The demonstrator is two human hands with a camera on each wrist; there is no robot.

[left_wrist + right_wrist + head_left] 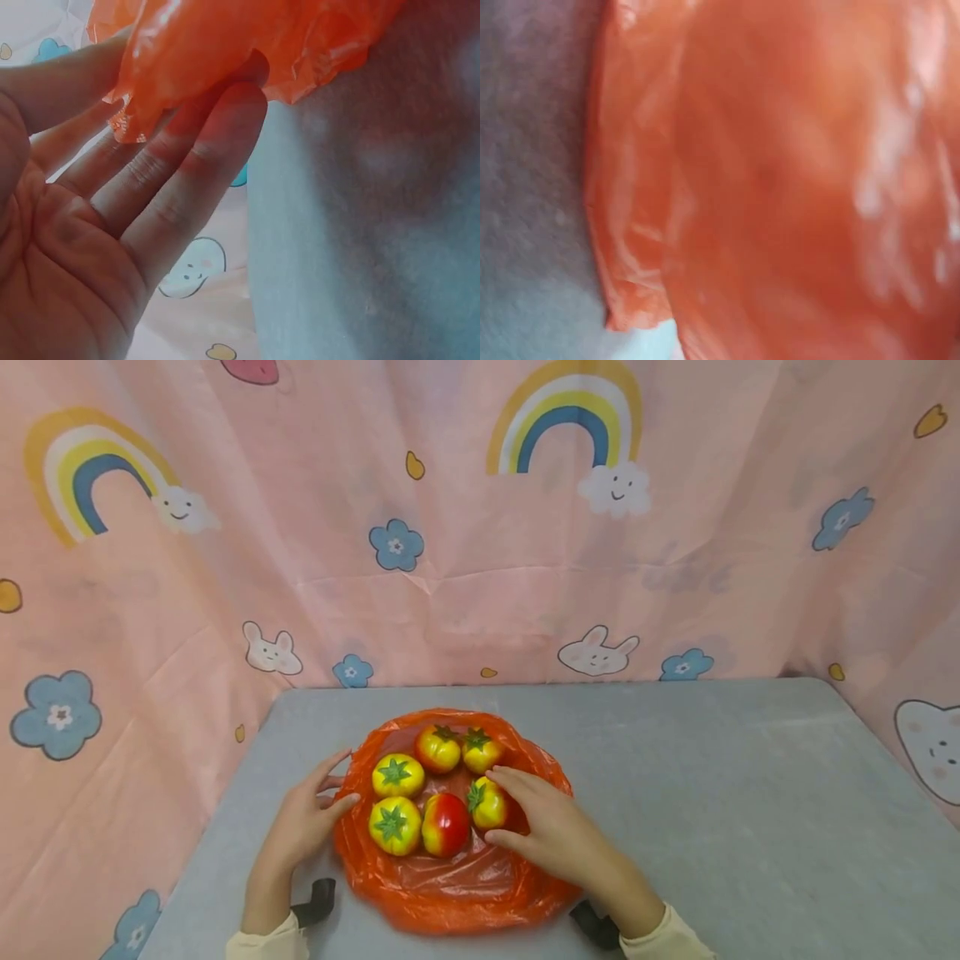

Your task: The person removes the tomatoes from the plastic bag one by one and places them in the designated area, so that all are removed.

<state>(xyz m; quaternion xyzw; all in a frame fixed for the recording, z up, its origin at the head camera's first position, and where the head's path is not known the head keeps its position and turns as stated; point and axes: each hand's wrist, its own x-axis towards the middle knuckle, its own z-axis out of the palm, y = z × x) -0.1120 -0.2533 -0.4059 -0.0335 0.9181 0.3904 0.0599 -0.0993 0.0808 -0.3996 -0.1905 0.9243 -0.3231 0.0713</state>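
An orange plastic bag (450, 893) lies spread in a round shape on the table, its rim rolled outward. Inside sit several glossy yellow-and-red tomatoes (396, 825) with green star-shaped tops. The left hand (303, 822) is at the bag's left edge; in the left wrist view, its long fingers (172, 202) reach nearly straight behind the thin orange film. Over the bag's right side, the right hand (558, 831) has thumb and fingers spread around the rightmost tomato (491, 802); firm contact is unclear. Orange film fills most of the right wrist view, hiding that hand.
The grey table (712, 810) extends to the right of the bag. A pink curtain (465, 602) with rainbows, flowers and rabbits hangs behind it. Dark curved pieces (322, 900) show beside both wrists.
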